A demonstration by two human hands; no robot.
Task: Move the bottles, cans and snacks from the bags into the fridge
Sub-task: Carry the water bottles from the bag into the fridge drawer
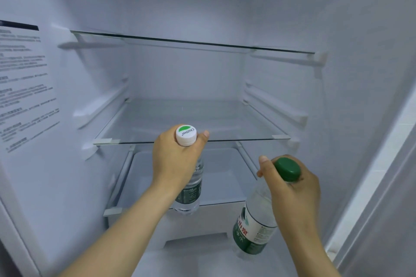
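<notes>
- Our right hand [292, 195] comes nearest, fingers curled round the neck of a green-capped bottle [254, 229] that hangs tilted below it, in front of the fridge's lowest tier.
- Our left hand [177, 159], further in, grips a white-capped bottle [190, 193] by its neck. Its base hangs by the front edge of the lower shelf [225, 177]; whether it touches we cannot tell.
- We judge the task barely begun: these two bottles are the only goods we see, neither is let go, and the bags are out of view.
- Beyond the left hand's fingertips lies a glass shelf [180, 117], with another [191, 41] high above.
- Left of that hand, the white fridge wall [74, 78] carries a printed label [24, 87].
</notes>
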